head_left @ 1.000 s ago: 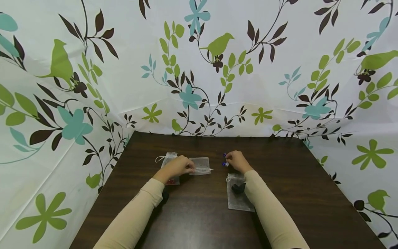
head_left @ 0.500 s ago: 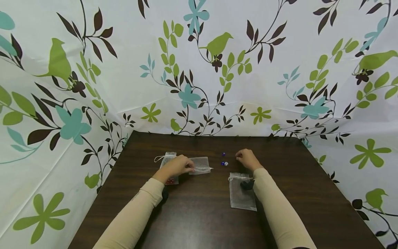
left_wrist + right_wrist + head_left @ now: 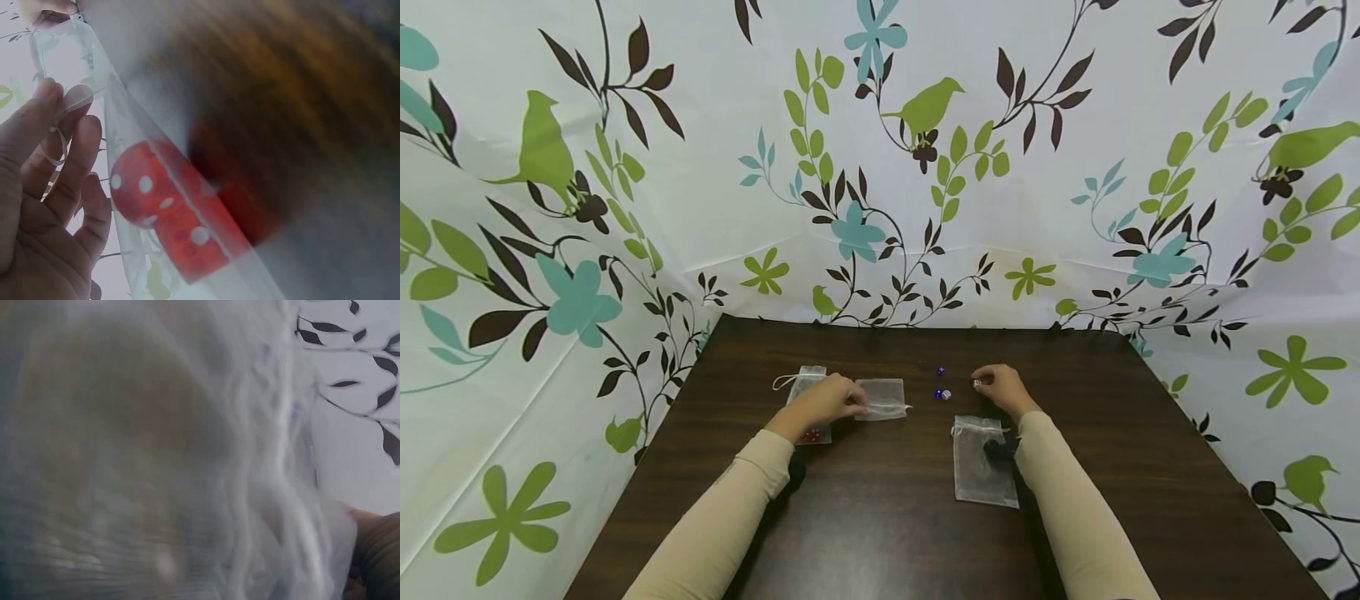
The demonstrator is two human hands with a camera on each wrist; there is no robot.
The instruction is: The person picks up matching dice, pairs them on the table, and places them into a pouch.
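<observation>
My left hand (image 3: 823, 404) reaches over a sheer white drawstring bag (image 3: 805, 379) that holds red dice (image 3: 187, 247). In the left wrist view its thumb and fingers pinch a thin white drawstring (image 3: 76, 103). Just beyond the fingertips, a second sheer bag (image 3: 883, 392) lies flat. My right hand (image 3: 1006, 390) pinches a small whitish die (image 3: 977, 383) between thumb and fingertips. To its left on the table are two blue dice (image 3: 940, 371) and a silvery die (image 3: 946, 395). The right wrist view is mostly filled by blurred sheer fabric (image 3: 269, 456).
A third sheer bag (image 3: 981, 479) lies under the right wrist, partly covered by a black object (image 3: 1000, 451) at the sleeve. The dark wooden table (image 3: 865, 517) ends at a patterned white cloth (image 3: 880, 192) behind and at both sides.
My right hand has moved right, away from the loose dice, and has turned so that the whitish die shows at its fingertips. The left hand has stayed almost in place.
</observation>
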